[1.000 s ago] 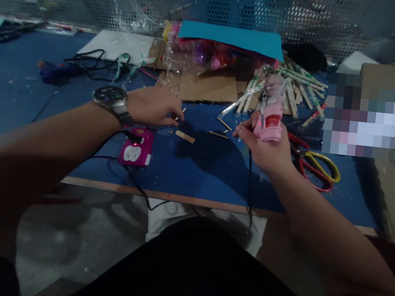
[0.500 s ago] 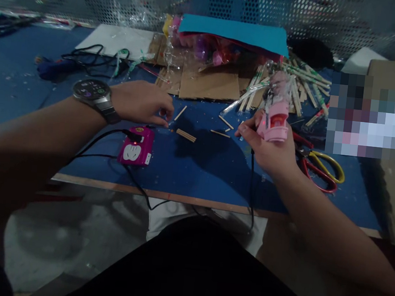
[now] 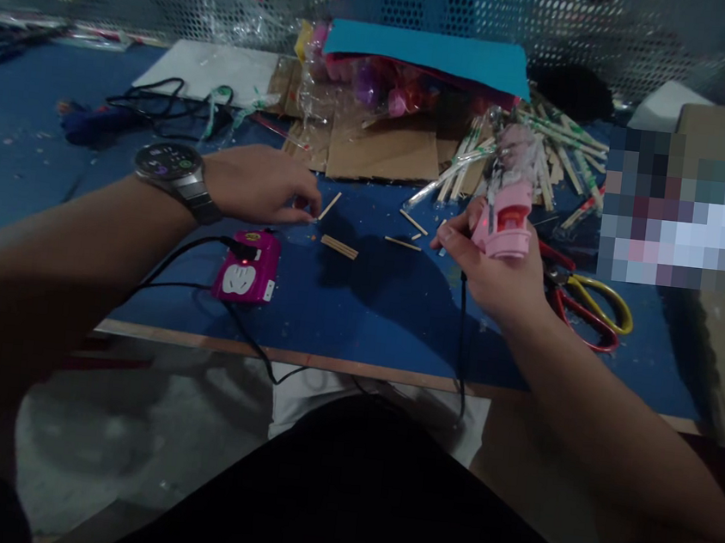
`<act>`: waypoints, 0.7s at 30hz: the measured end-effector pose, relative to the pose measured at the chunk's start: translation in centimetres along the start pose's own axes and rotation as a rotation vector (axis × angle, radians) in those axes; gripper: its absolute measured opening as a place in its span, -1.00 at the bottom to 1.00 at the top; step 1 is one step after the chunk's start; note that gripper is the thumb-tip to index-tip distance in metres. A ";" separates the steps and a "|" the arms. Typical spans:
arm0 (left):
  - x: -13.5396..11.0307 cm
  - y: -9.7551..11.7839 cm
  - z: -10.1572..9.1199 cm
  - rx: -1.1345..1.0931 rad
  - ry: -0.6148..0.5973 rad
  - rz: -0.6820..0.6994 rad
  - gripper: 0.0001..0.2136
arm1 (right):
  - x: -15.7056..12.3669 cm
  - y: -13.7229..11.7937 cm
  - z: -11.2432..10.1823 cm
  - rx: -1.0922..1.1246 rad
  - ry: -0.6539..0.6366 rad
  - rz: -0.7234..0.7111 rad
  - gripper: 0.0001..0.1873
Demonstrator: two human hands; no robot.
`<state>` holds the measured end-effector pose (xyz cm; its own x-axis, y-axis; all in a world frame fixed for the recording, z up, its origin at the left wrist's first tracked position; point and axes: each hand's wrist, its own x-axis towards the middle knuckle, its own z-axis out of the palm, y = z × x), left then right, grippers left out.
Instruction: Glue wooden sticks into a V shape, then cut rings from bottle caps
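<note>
My left hand, with a watch on its wrist, rests on the blue table and pinches one end of a short wooden stick. A small glued bundle of sticks lies just right of it. My right hand grips a pink glue gun upright, its black cord hanging over the table edge. Two loose stick pieces lie between my hands.
A magenta power socket with a lit red light sits near the front edge. Red and yellow scissors lie to the right. Cardboard, a pile of chopsticks, teal paper and tangled cables crowd the back.
My left hand drew back slightly to the left and closed its fingertips on a stick. My right hand kept the glue gun nearly still.
</note>
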<state>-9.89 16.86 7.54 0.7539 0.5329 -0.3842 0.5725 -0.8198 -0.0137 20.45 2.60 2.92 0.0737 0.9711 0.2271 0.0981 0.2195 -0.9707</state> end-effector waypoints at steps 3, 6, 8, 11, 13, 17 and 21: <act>0.0 0.1 0.2 0.000 0.003 -0.007 -0.65 | 0.0 0.1 -0.1 0.016 -0.009 -0.015 -0.59; -0.1 0.2 0.4 -0.021 0.034 -0.011 -0.66 | 0.0 0.2 -0.2 0.000 -0.014 -0.006 -0.59; -0.1 0.1 0.4 -0.046 0.059 -0.014 -0.66 | 0.0 0.1 -0.2 -0.012 -0.014 0.003 -0.57; -0.2 -0.2 0.2 -0.072 0.076 -0.029 -0.65 | 0.0 0.0 -0.1 -0.009 -0.016 -0.025 -0.55; -0.4 -0.4 0.0 -0.069 0.096 -0.051 -0.63 | 0.1 0.0 -0.1 -0.001 -0.016 -0.034 -0.55; -1.2 -1.5 -0.5 -0.017 0.141 -0.126 -0.60 | 0.1 0.1 -0.1 -0.017 -0.010 -0.014 -0.51; -2.5 -3.6 -1.0 0.135 0.107 -0.335 -0.60 | 0.1 0.2 -0.1 -0.013 -0.003 -0.021 -0.52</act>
<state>-13.47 18.67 9.43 0.5654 0.7892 -0.2396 0.7508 -0.6127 -0.2467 20.58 2.71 2.75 0.0685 0.9667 0.2467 0.1121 0.2382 -0.9647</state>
